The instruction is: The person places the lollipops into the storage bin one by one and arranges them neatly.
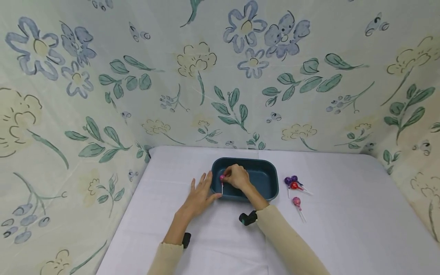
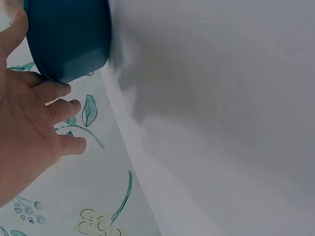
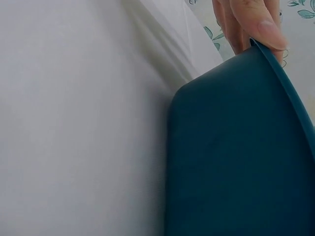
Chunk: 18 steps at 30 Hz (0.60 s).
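R hand (image 1: 238,177) pinches pink lollipop (image 1: 222,178) at its head, inside dk-blue tray (image 1: 262,179), L end; stick points toward wearer. L hand (image 1: 197,201): fingers extended, spread, against tray's L end. On white tablecloth (image 1: 347,214), R of tray: 2 purple lollipops (image 1: 288,180) clustered w/ red lollipop (image 1: 294,185); 2nd pink lollipop (image 1: 296,201) apart, nearer wearer.

The tray (image 1: 262,182) is dark teal, its lollipop (image 1: 222,177) seemingly pink.
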{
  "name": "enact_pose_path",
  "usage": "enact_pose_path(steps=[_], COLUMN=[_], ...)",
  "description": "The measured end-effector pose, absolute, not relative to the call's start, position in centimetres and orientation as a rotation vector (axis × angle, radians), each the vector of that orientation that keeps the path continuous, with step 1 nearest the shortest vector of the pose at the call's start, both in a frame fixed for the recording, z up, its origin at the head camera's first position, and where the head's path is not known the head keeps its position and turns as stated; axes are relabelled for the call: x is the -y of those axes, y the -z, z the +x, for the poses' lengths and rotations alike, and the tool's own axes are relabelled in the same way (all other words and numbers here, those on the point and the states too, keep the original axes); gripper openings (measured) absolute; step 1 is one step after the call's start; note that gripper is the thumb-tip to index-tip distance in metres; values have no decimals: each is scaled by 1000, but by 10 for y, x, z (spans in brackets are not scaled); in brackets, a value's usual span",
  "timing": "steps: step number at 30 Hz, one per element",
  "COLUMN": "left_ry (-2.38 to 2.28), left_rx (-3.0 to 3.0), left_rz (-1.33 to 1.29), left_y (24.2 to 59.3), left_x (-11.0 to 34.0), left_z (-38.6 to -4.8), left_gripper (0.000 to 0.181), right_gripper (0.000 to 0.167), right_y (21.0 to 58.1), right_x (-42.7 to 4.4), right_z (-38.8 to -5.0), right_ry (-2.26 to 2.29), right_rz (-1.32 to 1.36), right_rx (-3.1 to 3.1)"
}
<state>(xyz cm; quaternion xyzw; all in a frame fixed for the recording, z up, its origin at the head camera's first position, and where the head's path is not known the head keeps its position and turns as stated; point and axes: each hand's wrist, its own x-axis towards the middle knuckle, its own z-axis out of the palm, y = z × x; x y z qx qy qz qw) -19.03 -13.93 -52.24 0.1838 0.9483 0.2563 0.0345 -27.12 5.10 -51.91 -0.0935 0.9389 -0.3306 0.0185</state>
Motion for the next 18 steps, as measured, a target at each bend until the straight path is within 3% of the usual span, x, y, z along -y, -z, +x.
enact_pose_path(steps=[18], left_ry=[-797], left_rx=[-2907], left_rz=[550], left_y=[520], left_x=[138], left_z=[-190], left_gripper=[93], right_gripper=[25], right_y=[519], right_x=[-60], right_z=[-273], right_ry=[1041], right_rz=[-313], right_rx=[-2857])
